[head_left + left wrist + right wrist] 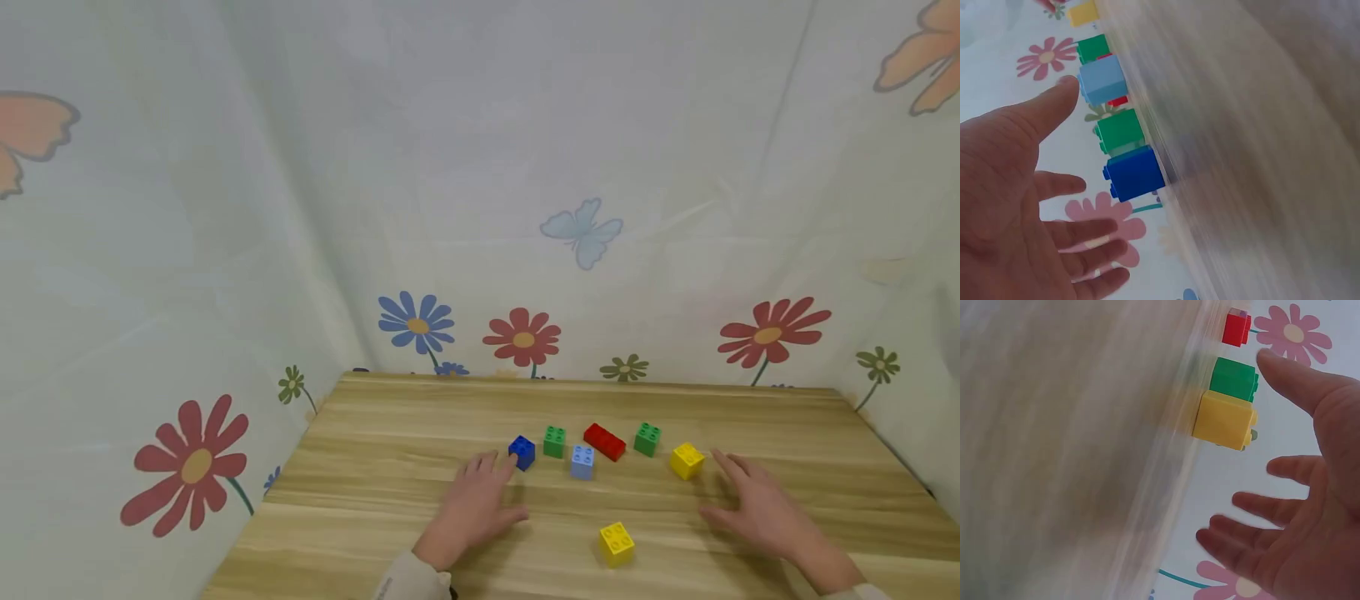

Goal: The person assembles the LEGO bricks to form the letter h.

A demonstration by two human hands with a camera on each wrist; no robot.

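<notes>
My left hand [474, 504] hovers with spread fingers beside a dark blue toy brick [522, 452]; the left wrist view shows nothing in its palm. To the right, my right hand [765, 508] is spread beside a yellow brick [687, 461], also holding nothing. Between the hands stand a green brick [554, 442], a light blue brick [582, 462], a longer red brick [604, 442] and a second green brick [647, 439]. Closer to me sits another yellow brick [617, 544]. All these bricks are separate, and their studs face up.
The bricks stand on a wood-grain table [360, 433]. Behind it and along its sides hangs a pale cloth [450, 167] printed with flowers and butterflies. The table's back edge meets this cloth.
</notes>
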